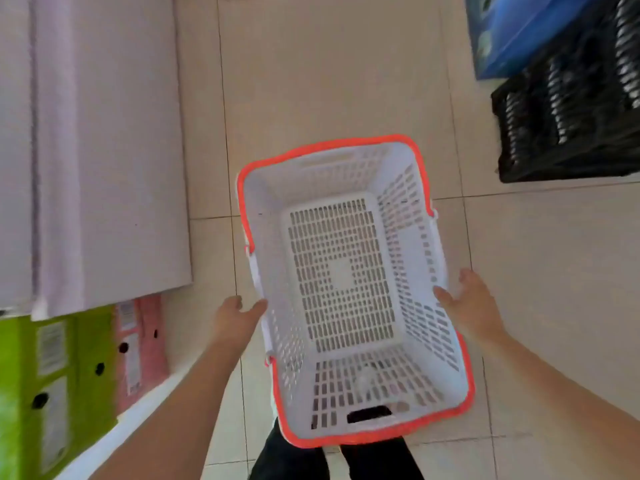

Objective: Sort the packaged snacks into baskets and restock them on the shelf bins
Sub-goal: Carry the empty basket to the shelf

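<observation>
- Floor: pale beige tiled floor [329, 81] fills most of the view. I see no snack packages on it, so I judge the sorting has not begun; the risk here is small, only that a dropped basket would land on hard tile.
- Basket: white perforated plastic basket with an orange rim [346, 271] is the task's thing. It sits in mid-frame, above the floor, tilted so its near end hangs over the person's dark trousers [287, 459]. It holds nothing that I can make out.
- Main hazard, my judgement: the basket is supported only at its two long sides by a light hold. If either side lets go, it may tip or swing and fall.
- Far right: a black crate of dark bottles [568, 119] and a blue box [512, 32] stand well apart from the basket. A wide swing to the right could clip them.
- Left: a tall white cabinet panel [93, 143], with green cardboard boxes [52, 375] and a pink box [145, 344] nearer. The left forearm passes just beside that edge; a snag is possible.
- Left hand [235, 320]: at the basket's left rim, thumb touching the wall, fingers hidden behind it. Whether it grasps, I cannot tell.
- Right hand [471, 306]: fingers straight, pressed flat against the right wall, not clenched.
- Relation: basket lies between the two hands, extending farther than both.
</observation>
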Available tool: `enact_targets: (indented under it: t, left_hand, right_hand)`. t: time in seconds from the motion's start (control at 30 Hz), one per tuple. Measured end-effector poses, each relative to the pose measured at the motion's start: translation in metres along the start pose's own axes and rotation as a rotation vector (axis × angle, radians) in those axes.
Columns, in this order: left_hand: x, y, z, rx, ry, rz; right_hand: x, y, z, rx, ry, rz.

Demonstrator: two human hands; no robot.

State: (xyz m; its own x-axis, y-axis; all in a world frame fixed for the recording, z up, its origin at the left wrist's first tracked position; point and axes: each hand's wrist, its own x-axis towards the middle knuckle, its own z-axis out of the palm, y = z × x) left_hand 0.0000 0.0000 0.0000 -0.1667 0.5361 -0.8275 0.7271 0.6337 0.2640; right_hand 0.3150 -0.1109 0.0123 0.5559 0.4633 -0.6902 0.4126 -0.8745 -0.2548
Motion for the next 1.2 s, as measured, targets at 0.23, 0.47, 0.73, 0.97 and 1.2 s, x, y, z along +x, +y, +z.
enact_targets:
  t: [0.23, 0.47, 0.73, 0.97, 1.2]
  left_hand:
    - [0.045, -0.007, 0.036, -0.218, -0.013, 0.075]
    - [0.019, 0.011, 0.019, -0.138, 0.100, 0.113]
    - [-0.129, 0.093, -0.070, -0.066, 0.117, 0.317]
    - [-0.299, 0.189, -0.163, -0.059, 0.191, 0.456]
    - [-0.381, 0.254, -0.240, -0.229, 0.298, 0.563]
  right_hand:
    - [0.054, 0.001, 0.025, 0.171, -0.065, 0.122]
    - [0.029, -0.007, -0.007, 0.250, -0.102, 0.177]
    - [-0.090, -0.042, -0.162, 0.347, -0.076, 0.048]
    - [-0.207, -0.092, -0.325, 0.372, -0.018, -0.109]
    - [-0.249, -0.141, -0.390, 0.500, 0.005, -0.199]
